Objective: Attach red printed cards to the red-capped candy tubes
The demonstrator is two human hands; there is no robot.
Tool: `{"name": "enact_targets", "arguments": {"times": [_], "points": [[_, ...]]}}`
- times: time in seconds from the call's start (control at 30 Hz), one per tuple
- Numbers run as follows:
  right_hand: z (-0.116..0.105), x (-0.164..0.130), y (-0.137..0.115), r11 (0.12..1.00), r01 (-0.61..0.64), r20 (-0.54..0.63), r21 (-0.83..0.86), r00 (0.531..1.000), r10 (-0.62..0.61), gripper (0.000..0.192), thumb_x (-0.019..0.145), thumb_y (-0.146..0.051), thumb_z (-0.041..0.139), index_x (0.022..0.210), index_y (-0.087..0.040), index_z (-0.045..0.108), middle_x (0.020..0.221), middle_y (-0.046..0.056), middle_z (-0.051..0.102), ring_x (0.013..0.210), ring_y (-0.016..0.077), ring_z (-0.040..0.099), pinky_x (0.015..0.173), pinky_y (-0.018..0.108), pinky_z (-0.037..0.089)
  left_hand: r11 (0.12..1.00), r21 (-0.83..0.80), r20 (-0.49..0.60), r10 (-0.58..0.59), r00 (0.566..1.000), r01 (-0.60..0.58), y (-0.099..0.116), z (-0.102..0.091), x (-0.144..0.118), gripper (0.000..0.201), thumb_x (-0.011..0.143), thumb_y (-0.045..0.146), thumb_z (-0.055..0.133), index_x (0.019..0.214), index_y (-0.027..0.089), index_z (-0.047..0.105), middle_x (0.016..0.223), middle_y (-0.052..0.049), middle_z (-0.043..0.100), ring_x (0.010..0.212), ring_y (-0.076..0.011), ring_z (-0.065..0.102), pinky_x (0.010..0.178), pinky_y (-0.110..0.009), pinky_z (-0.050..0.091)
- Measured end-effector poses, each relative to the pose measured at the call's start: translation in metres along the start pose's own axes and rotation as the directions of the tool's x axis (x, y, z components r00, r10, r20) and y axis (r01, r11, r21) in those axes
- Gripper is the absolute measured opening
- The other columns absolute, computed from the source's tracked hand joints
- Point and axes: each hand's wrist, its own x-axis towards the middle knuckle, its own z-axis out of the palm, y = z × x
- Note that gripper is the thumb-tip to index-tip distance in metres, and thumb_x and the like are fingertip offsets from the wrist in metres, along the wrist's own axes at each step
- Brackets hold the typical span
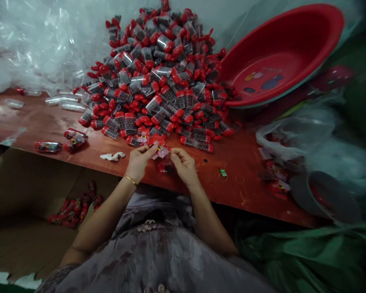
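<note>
My left hand (139, 163), with a gold bracelet on its wrist, pinches a small red-and-pink printed wrapper (162, 152) between thumb and fingers. From the other side, my right hand (184, 166) has its thumb and fingers closed at the wrapper's right edge. More red printed pieces lie just behind my fingertips. A small red-ended item (163, 167) sits below the wrapper, partly blurred. Beyond my hands rises a large heap of clear tubes (158, 81) with red caps and dark pellets inside.
Several wrapped tubes (48, 146) and a crumpled white scrap (112, 156) lie left on the red-brown table (210, 179). A cardboard box (15, 183) below holds wrapped tubes. Clear plastic piles up back left. At right are a red basin (280, 53), plastic bags and a grey container (314, 195).
</note>
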Motion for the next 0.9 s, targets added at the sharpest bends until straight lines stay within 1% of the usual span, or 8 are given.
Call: {"name": "enact_targets", "arguments": {"times": [0.17,0.3,0.4,0.5,0.63,0.7,0.8,0.9], "points": [[-0.011,-0.008,-0.001,0.999,0.003,0.002,-0.047,1.0,-0.003,0.032,0.078,-0.046,0.058,0.097,-0.02,0.062,0.086,0.002,0.065,0.074,0.0138,0.059,0.067,0.025,0.047,0.98,0.168,0.069,0.097,0.993,-0.107,-0.003,-0.004,-0.005,0.029,0.052,0.036,0.081,0.054,0.013,0.064,0.052,0.004,0.058,0.051,-0.0052,0.047,0.053,-0.019,0.037],[0.003,-0.007,-0.01,0.999,0.009,-0.03,-0.034,1.0,-0.01,0.027,0.082,-0.044,0.053,0.082,-0.018,0.061,0.066,-0.002,0.058,0.058,0.0103,0.052,0.055,0.021,0.041,0.961,0.238,0.111,0.119,0.987,-0.143,-0.009,0.001,-0.013,0.024,0.057,0.033,0.078,0.058,0.013,0.066,0.054,0.004,0.06,0.052,-0.0059,0.05,0.055,-0.018,0.039],[0.012,-0.005,-0.013,0.977,0.073,-0.13,-0.203,0.986,-0.101,0.033,0.086,-0.04,0.048,0.062,-0.018,0.054,0.052,-0.005,0.044,0.05,0.0081,0.04,0.05,0.021,0.032,0.993,0.12,0.097,-0.011,0.995,-0.001,-0.007,0.005,-0.02,0.029,0.053,0.035,0.08,0.068,0.014,0.069,0.064,0.001,0.066,0.057,-0.0086,0.056,0.058,-0.021,0.046],[0.018,-0.005,-0.011,0.939,0.13,-0.152,-0.318,0.971,-0.186,0.036,0.088,-0.04,0.046,0.06,-0.018,0.051,0.053,-0.005,0.042,0.051,0.0081,0.039,0.052,0.022,0.03,0.978,0.029,0.084,-0.211,0.974,0.209,-0.004,0.007,-0.024,0.037,0.049,0.037,0.082,0.073,0.013,0.069,0.065,-0.001,0.067,0.055,-0.0107,0.058,0.053,-0.023,0.048],[0.016,-0.01,-0.007,0.939,0.127,-0.11,-0.321,0.979,-0.17,0.042,0.094,-0.042,0.033,0.064,-0.019,0.053,0.055,-0.004,0.046,0.052,0.0101,0.042,0.052,0.022,0.034,0.966,-0.022,0.026,-0.257,0.966,0.258,-0.001,0.004,-0.021,0.037,0.045,0.033,0.084,0.07,0.012,0.066,0.061,0.0,0.065,0.052,-0.0097,0.058,0.051,-0.021,0.048],[0.006,-0.013,-0.002,0.921,0.143,-0.042,-0.362,0.985,-0.169,0.042,0.095,-0.041,0.028,0.076,-0.02,0.058,0.065,-0.001,0.055,0.061,0.013,0.05,0.06,0.024,0.04,0.972,-0.032,0.009,-0.232,0.973,0.232,0.001,0.0,-0.018,0.037,0.045,0.033,0.085,0.067,0.012,0.065,0.06,0.0,0.065,0.052,-0.0094,0.059,0.052,-0.021,0.048],[-0.015,-0.019,0.008,0.797,0.211,0.108,-0.566,0.977,-0.182,0.035,0.089,-0.046,0.044,0.108,-0.019,0.058,0.1,0.008,0.064,0.095,0.0222,0.055,0.083,0.035,0.043,0.971,-0.036,0.014,-0.236,0.972,0.236,0.005,-0.005,-0.016,0.038,0.044,0.034,0.085,0.063,0.012,0.061,0.059,0.0,0.065,0.052,-0.01,0.059,0.054,-0.023,0.05],[-0.028,-0.025,0.019,0.648,0.226,0.19,-0.727,0.974,-0.126,0.042,0.082,-0.049,0.054,0.111,-0.017,0.057,0.115,0.013,0.059,0.107,0.0286,0.049,0.09,0.044,0.039,0.964,-0.035,0.026,-0.263,0.965,0.263,0.005,-0.008,-0.016,0.04,0.045,0.036,0.085,0.062,0.013,0.059,0.058,0.001,0.064,0.051,-0.0099,0.059,0.055,-0.024,0.05]]}}
